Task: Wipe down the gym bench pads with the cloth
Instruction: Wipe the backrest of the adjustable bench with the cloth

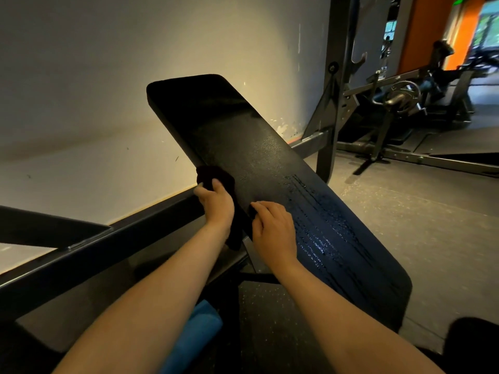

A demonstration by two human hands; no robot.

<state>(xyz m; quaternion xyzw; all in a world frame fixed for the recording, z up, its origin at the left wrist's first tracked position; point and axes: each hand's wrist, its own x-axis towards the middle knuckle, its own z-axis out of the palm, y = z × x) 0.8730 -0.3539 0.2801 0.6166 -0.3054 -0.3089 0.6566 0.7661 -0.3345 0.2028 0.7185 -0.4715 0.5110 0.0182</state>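
Two bare forearms (167, 306) reach up from the bottom edge of the frame toward the middle.

Across the centre lies the long black bench pad (243, 136), tilted, running from the upper middle of the frame down to the lower right. Its lower right stretch carries wet streaks (324, 228) that shine in lengthwise lines, so that part looks wiped. The middle band is dull and pebbled with no sheen I can make out, and the top end is too dark to judge. I would put the job at partway through: one stretch is damp, while the upper half and the pad's left edge probably have yet to be done. A dark speckled surface at the lower centre may be a second pad, but that is not clear.

The dark cloth (213, 175) sits at the pad's left edge, centre-left of the frame, bunched up, with a tail hanging down between the two hands.

The left hand (216, 205) grips that bunch, its fingers (217, 184) curled over it. The right hand (272, 229) lies just beside it on the pad's edge with bent fingers; whether they pinch the cloth's tail or only rest on the pad cannot be told.

A blue object (194, 333) shows low between the forearms.
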